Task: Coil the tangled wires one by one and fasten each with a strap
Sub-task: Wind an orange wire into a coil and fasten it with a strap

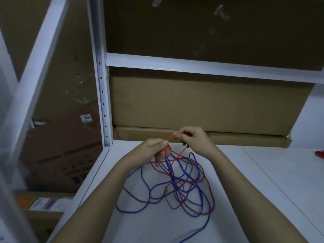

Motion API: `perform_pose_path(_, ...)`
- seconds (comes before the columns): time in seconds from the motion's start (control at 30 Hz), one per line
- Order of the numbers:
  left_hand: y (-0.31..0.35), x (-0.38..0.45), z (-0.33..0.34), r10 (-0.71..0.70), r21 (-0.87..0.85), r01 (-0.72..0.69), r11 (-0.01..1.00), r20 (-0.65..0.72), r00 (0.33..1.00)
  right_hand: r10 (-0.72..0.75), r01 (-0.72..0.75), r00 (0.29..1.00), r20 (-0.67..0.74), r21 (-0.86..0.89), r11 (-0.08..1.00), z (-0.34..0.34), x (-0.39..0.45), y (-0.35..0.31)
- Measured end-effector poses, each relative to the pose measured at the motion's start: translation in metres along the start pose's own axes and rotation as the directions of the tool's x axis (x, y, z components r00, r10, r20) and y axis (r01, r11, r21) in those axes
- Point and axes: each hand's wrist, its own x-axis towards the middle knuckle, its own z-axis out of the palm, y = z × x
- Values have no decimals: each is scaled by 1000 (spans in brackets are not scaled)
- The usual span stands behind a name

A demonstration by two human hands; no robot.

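Observation:
A tangle of red wire (pixel 201 174) and blue wire (pixel 145 186) lies on the white shelf surface (pixel 245 199). My left hand (pixel 156 148) is closed on a small bunch of red wire, lifted above the tangle. A short taut stretch of the red wire runs from it up to my right hand (pixel 194 139), whose fingertips pinch that wire. Strands of both colours hang from my hands down into the pile. No strap can be made out in my hands.
Flat cardboard boxes (pixel 201 106) stand at the back of the shelf. A white perforated upright (pixel 102 95) marks the left edge, with more boxes (pixel 63 151) beyond it. A small red object (pixel 320 154) sits at the right edge.

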Motion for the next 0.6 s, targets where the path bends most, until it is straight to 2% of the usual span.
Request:
perform_pose_path(0.07,5,-8,1,6,-310,-23,950,-57,998,110,-122,990,84,159,980,8,-9,1)
perform_pose_path(0.13,9,-11,1,-17,-560,-86,824,-177,984,144,-180,974,172,213,960,20,-19,4)
perform_pose_path(0.2,12,-10,-3,-36,-667,-181,723,-298,954,128,-176,964,231,199,964,32,-28,8)
perform_pose_path(0.27,13,-6,-6,-25,-660,-237,713,-361,932,114,-155,959,261,142,978,42,-37,9)
perform_pose_path(0.33,12,-3,-2,6,-508,-226,831,-397,918,115,-136,946,303,50,989,50,-42,9)
perform_pose_path(0.4,2,-2,3,50,-116,-105,988,-402,914,103,-86,936,336,-64,994,52,-46,5)
perform_pose_path(0.43,-4,-2,5,84,127,-39,991,-371,925,93,-60,933,348,-105,993,53,-47,4)
perform_pose_path(0.47,-11,-2,5,96,346,18,938,-311,946,95,-48,932,349,-139,989,52,-48,4)
perform_pose_path(0.53,-19,-5,8,2,649,124,751,-189,982,118,-53,940,319,-204,978,51,-51,6)
perform_pose_path(0.6,-23,-11,13,-87,772,159,615,-134,987,140,-57,951,276,-289,956,54,-56,10)
